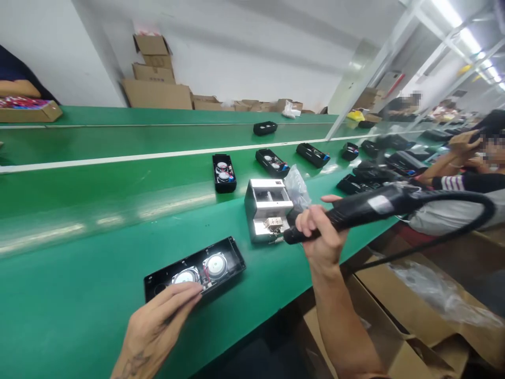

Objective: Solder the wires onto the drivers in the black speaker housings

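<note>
My right hand is wrapped round a black electric screwdriver, its cable curving off to the right. The screwdriver's tip points left and down at the front of a silver and black screw feeder; whether they touch is hard to tell. On the green bench in front of me lies an open black speaker housing with two round speakers inside. My left hand pinches the near wall of this housing, its fingers partly covering one speaker and a wire.
Behind the feeder, more black speaker housings sit on the green line. A clear plastic bag lies beside the feeder. Cardboard boxes line the wall; open cartons stand below right. Co-workers sit at the right, and a person's arm shows far left.
</note>
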The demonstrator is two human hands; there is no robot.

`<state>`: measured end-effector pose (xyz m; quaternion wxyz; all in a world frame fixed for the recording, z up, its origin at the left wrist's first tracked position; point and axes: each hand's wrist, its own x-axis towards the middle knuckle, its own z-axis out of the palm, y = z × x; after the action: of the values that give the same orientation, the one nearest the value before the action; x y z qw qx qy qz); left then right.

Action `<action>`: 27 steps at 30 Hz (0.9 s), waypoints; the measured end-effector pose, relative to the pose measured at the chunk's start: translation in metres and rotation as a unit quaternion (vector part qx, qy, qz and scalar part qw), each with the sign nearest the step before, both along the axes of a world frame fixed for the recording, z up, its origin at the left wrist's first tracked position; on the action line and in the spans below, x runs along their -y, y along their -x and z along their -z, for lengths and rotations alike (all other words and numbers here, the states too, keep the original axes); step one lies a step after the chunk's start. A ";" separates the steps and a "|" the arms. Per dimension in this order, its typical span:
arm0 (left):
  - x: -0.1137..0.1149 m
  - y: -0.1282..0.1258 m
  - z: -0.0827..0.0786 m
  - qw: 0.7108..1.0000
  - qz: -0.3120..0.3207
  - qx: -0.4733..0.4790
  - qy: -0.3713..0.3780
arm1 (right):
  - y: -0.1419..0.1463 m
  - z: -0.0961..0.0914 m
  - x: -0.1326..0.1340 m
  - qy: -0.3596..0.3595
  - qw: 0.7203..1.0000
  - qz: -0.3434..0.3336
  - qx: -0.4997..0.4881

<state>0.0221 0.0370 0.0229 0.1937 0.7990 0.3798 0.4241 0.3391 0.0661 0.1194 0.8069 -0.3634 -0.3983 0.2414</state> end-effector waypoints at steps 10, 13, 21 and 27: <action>0.009 -0.079 -0.009 0.798 0.092 0.327 0.499 | 0.049 -0.021 0.039 -0.009 0.978 -0.179 -0.110; 0.014 -0.082 -0.007 0.779 0.071 0.360 0.508 | 0.053 -0.017 0.040 -0.006 0.975 -0.189 -0.115; 0.036 -0.102 -0.007 0.614 -0.023 0.551 0.565 | 0.060 -0.007 0.050 -0.011 0.979 -0.152 -0.135; 0.047 -0.112 -0.015 0.492 -0.045 0.643 0.584 | 0.069 -0.008 0.056 -0.028 0.973 -0.136 -0.183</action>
<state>0.1337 -0.0100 0.0377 0.7874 -0.0100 0.3465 0.5097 0.2698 0.0102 0.1277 0.8353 -0.2325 -0.2967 0.4001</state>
